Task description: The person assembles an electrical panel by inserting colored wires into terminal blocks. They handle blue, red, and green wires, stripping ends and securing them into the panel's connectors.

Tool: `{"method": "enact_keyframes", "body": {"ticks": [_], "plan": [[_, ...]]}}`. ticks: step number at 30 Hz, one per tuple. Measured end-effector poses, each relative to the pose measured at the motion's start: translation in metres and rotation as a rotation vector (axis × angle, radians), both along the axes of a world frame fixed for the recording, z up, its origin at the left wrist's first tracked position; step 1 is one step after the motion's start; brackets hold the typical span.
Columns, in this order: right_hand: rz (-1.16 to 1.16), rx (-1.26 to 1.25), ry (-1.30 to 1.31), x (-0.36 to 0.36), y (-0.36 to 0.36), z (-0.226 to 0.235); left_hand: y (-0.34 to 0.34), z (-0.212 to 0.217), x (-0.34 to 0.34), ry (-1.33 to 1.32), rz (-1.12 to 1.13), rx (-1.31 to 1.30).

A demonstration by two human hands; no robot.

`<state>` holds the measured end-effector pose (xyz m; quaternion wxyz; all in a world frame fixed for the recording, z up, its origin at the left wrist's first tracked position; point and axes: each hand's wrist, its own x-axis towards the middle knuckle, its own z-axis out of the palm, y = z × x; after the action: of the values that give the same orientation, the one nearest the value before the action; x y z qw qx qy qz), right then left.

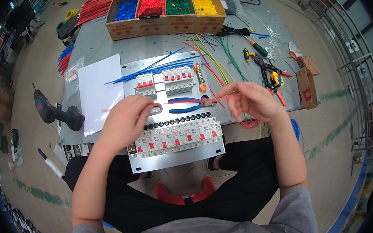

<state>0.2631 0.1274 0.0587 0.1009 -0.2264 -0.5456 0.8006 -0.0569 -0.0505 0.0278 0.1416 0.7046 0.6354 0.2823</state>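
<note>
Grey bench [100, 42], wire boxes [167, 10] at 12 o'clock. Your left hand [126, 122] pinches a red wire [174, 102] over the breaker panel [176, 133]; your right hand [252, 100], at 3 o'clock, pinches its other end

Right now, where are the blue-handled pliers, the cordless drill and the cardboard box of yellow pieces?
blue-handled pliers [186, 106], head view, on handles.
cordless drill [56, 113], head view, on body.
cardboard box of yellow pieces [212, 23], head view, on front wall.
</note>
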Motion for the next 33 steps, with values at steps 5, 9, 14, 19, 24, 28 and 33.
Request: {"method": "enact_keyframes", "body": {"ticks": [5,9,14,19,24,28,33], "plan": [[-0.168,0.676,-0.582,0.024,0.037,-0.009,0.005,-0.031,-0.019,0.127,0.078,-0.162],[-0.18,0.918,-0.88,0.031,0.056,-0.057,0.006,-0.042,-0.01,0.271,0.081,-0.059],[-0.033,1.041,-0.974,0.0,0.046,-0.086,0.005,-0.036,0.01,0.201,0.047,-0.121],[0.092,1.083,-1.065,-0.025,0.035,-0.109,0.01,-0.034,0.021,0.19,0.026,-0.132],[0.135,1.159,-1.212,-0.023,0.045,-0.101,0.018,-0.052,0.018,0.264,0.053,-0.112],[-0.096,1.174,-1.161,-0.006,0.056,-0.08,0.017,-0.06,0.013,0.298,0.035,-0.173],[-0.307,1.033,-0.827,0.035,0.066,-0.054,0.013,-0.058,0.009,0.254,0.044,-0.153]]}}
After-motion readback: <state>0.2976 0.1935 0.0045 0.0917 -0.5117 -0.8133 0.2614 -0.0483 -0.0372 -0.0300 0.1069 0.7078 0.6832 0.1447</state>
